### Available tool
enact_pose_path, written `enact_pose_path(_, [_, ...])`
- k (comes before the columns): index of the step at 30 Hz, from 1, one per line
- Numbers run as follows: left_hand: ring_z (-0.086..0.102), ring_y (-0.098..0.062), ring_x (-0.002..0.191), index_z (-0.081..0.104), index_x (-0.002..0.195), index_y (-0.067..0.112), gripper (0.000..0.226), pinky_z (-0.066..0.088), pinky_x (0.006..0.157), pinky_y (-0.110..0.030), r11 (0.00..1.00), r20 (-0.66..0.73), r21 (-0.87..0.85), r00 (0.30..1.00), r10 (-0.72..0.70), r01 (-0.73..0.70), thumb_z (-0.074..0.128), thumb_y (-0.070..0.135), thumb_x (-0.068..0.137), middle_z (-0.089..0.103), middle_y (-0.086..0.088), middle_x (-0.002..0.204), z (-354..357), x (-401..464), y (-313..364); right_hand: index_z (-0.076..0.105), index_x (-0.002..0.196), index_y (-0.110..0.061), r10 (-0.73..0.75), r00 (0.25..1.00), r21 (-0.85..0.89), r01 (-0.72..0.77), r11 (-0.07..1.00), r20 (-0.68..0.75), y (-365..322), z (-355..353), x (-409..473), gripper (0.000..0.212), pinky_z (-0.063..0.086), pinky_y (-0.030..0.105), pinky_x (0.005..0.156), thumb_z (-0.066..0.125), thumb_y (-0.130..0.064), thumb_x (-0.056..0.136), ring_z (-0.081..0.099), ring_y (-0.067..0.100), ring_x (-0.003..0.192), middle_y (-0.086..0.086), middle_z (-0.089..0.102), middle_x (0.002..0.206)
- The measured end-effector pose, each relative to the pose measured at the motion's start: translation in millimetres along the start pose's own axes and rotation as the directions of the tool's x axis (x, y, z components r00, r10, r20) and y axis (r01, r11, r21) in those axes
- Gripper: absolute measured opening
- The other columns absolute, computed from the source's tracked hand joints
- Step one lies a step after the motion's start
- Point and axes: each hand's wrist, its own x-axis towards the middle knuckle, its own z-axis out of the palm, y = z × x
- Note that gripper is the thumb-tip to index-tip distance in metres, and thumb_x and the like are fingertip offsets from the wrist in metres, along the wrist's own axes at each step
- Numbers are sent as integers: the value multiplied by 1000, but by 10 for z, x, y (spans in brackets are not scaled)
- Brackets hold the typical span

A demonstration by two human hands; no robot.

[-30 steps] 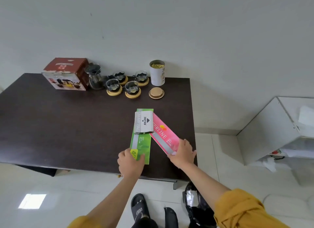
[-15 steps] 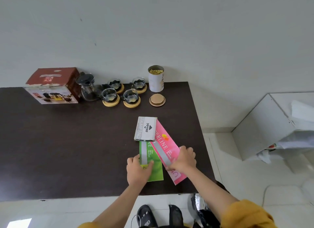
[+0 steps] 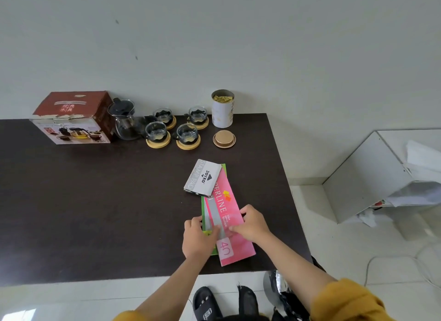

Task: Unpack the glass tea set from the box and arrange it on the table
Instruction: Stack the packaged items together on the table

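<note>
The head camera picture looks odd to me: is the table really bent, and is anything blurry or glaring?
Head view: wide-angle lens bows the dark brown table's edges; soft, even daylight, faint shadows; no strong glare on the clear glass teapot; the white shelf unit at the right edge is smeared.

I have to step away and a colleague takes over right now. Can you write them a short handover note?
Left hand and right hand: both pressing on the pink packet, which lies over a green packet; neither has a closed grip.
Stamp pad box rests on the packets' far end.
Done: teapot and four glass cups on coasters stand beside the tea set box.
Left: cannot tell if the box still holds anything.
</note>
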Motion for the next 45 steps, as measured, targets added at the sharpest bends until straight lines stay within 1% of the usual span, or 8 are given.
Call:
enact_pose_path(12, [60, -11, 83, 51, 115, 23, 37, 53, 67, -34, 1000, -23, -4, 1000, 7, -7, 55, 49, 88, 46, 5, 112, -3, 17, -30, 60, 95, -15, 88, 974, 216, -133, 967, 207, -250, -183, -31, 11, 57, 34, 73, 58, -6, 90, 66, 16, 80, 4, 67, 89])
enact_pose_path(16, [59, -9, 76, 51, 114, 21, 34, 44, 54, -25, 1000, -10, 16, 1000, 19, -19, 57, 43, 89, 45, 7, 106, -9, 41, -48, 57, 80, -16, 76, 973, 111, -102, 989, 216, -187, -74, -83, 13, 53, 39, 83, 55, -8, 90, 65, 21, 82, 12, 68, 93])
enact_pose_path(20, [59, -10, 78, 50, 122, 26, 38, 47, 58, -27, 998, -20, 46, 999, 31, -30, 54, 46, 90, 46, 6, 107, 2, 61, -42, 63, 97, 5, 30, 983, -14, -28, 999, 181, -120, -64, -41, 18, 57, 37, 75, 56, -9, 89, 70, 22, 80, 20, 70, 102])
enact_pose_path(27, [62, -17, 79, 43, 132, 31, 44, 54, 69, -36, 995, -4, 98, 1000, 9, -8, 48, 48, 92, 48, 0, 109, -8, 176, 21, 53, 88, -22, -36, 992, -65, 44, 997, 122, 39, 23, -28, 17, 54, 22, 58, 69, -15, 87, 70, 8, 63, -1, 68, 85])
enact_pose_path(31, [63, -16, 80, 41, 134, 32, 43, 57, 72, -41, 993, 11, 104, 999, 51, -52, 45, 47, 93, 48, 2, 109, -20, 171, -8, 59, 94, -22, -77, 996, 2, 77, 997, 43, 110, 43, 10, 26, 57, 27, 70, 79, -16, 78, 69, 8, 69, -1, 71, 80])
enact_pose_path(36, [61, -15, 92, 28, 147, 21, 58, 55, 77, -40, 983, 74, 131, 990, 121, -130, 42, 44, 96, 45, 0, 121, -59, 129, -86, 62, 105, -21, -97, 995, 119, 98, 988, -9, 178, 110, 24, 31, 56, 31, 77, 77, -16, 79, 66, 6, 71, -4, 71, 74])
enact_pose_path(40, [51, -6, 102, 22, 148, 14, 80, 54, 77, -28, 946, 145, 98, 945, 293, -309, 55, 52, 87, 37, 4, 124, -117, 21, -218, 62, 114, -20, -166, 981, 161, 180, 970, -99, 262, 184, -32, 33, 48, 14, 71, 73, -17, 83, 63, 4, 76, -7, 67, 81])
enact_pose_path(45, [27, -4, 132, 17, 149, 19, 105, 37, 104, -18, 883, 259, 47, 859, 441, -467, 72, 56, 69, 20, 10, 142, -167, -116, -487, 56, 123, -23, -231, 960, 244, 265, 933, -159, 428, 330, -219, 48, 51, 15, 79, 76, -19, 80, 62, 2, 92, -12, 64, 98])
